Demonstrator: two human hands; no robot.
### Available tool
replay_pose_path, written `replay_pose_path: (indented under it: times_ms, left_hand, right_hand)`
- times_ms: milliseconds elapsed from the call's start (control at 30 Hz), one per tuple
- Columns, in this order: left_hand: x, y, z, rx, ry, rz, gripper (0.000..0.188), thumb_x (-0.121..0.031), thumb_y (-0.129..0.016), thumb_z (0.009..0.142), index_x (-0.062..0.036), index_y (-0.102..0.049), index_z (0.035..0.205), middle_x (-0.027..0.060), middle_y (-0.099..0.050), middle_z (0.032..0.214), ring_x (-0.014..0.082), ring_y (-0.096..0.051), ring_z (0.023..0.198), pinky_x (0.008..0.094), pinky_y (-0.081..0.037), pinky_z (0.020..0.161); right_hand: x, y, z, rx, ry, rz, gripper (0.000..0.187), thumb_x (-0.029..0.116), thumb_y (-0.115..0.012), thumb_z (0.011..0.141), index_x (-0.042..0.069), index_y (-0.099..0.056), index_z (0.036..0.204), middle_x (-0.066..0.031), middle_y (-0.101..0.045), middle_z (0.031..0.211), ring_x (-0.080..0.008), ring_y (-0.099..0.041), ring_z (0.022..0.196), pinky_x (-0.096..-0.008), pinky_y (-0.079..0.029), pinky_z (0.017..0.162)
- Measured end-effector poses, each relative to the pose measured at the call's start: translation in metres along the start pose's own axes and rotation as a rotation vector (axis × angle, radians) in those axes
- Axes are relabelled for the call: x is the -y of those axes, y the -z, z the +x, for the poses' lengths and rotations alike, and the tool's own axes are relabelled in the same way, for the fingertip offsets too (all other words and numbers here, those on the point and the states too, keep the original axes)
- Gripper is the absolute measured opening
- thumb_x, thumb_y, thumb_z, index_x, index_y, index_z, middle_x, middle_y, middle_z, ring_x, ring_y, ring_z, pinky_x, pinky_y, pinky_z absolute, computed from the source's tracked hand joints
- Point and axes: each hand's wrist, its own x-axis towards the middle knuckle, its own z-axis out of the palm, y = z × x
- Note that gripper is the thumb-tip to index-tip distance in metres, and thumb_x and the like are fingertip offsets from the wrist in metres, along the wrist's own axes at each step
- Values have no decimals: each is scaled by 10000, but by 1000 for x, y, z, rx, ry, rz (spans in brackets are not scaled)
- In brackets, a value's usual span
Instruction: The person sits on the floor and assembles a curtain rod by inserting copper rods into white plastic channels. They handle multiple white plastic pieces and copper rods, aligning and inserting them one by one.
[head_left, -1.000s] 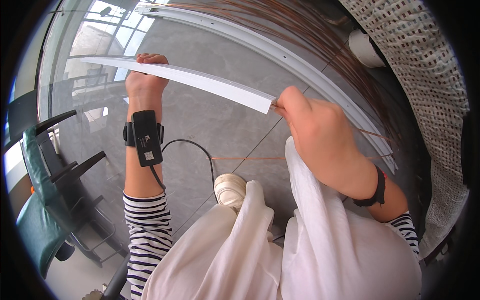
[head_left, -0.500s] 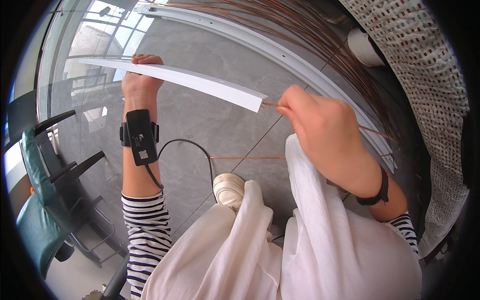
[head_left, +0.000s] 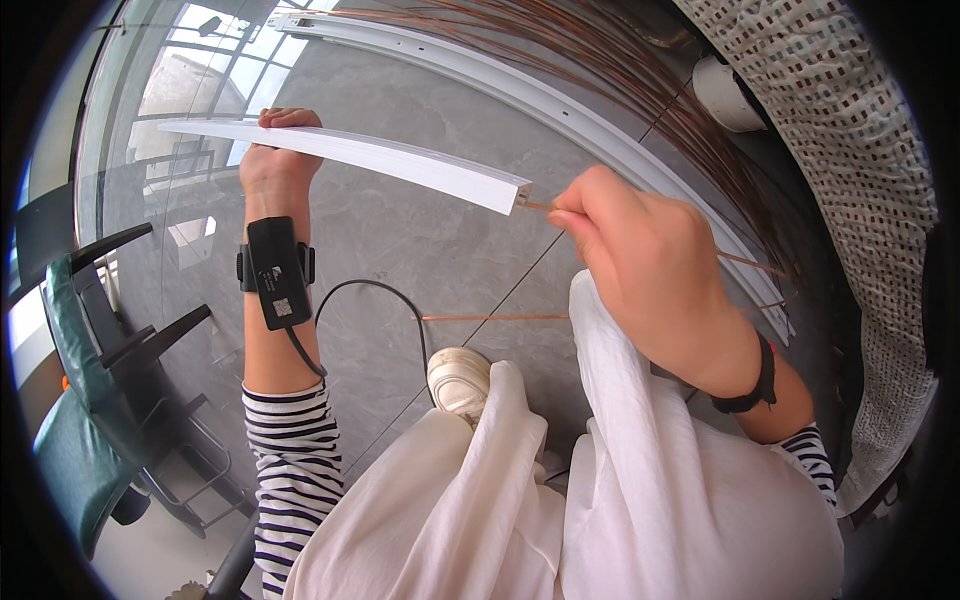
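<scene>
My left hand is wrapped round a long white track rail, holding it up above the floor. The rail slants down slightly to the right, and its open end shows a channelled profile. At that end my right hand pinches a thin copper-coloured wire between thumb and fingers. The wire's tip reaches into the end of the rail; how far in is hidden. It comes out again behind my right hand and runs toward the right.
More white rails lie on the grey tiled floor, beside a bundle of copper wires. One loose copper wire lies near my shoe. A green chair stands left, a woven cover hangs right.
The rail's right end has shifted slightly left and up, leaving a little more wire showing between it and my right fingers. Both hands keep their grip.
</scene>
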Motion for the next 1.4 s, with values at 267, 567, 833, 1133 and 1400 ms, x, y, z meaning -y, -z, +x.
replay_pose_path:
  times_ms: [267, 567, 833, 1133, 1400]
  left_hand:
    - [0, 9, 4, 73, -4, 25, 382, -246, -337, 1052, -74, -513, 761, 10, -484, 575, 123, -501, 482, 228, -448, 446]
    - [4, 8, -3, 45, -67, 50, 409, -273, -312, 1073, -74, -513, 777, 10, -484, 571, 116, -501, 478, 231, -459, 448]
    - [4, 8, -3, 40, -57, 64, 423, -293, -313, 1076, -78, -513, 772, 10, -487, 570, 115, -504, 472, 223, -456, 440]
    - [5, 8, 0, 40, -76, 64, 419, -289, -322, 1072, -81, -516, 765, 7, -490, 564, 120, -512, 469, 225, -463, 437]
    - [10, 15, -2, 8, -84, 56, 347, -233, -348, 1051, -85, -521, 789, 5, -492, 598, 123, -505, 487, 230, -463, 446]
  right_hand:
    - [0, -5, 1, -23, -21, -6, 107, 62, -676, 888, 35, -573, 882, -140, -611, 678, -324, -612, 596, -375, -448, 513]
    - [-2, -1, 5, 19, -13, -11, 124, 61, -684, 881, 24, -566, 877, -152, -610, 675, -352, -610, 605, -383, -455, 515]
    - [-4, 0, 6, 16, 16, -38, 129, 52, -689, 871, 22, -565, 876, -153, -626, 712, -352, -616, 629, -386, -457, 528]
    - [-4, -1, 5, 28, -8, -30, 117, 52, -678, 879, 20, -566, 874, -157, -624, 696, -339, -618, 618, -374, -448, 521]
    - [1, -7, 9, 105, -123, 74, 78, 62, -630, 907, 3, -584, 885, -151, -614, 636, -292, -622, 560, -363, -456, 523]
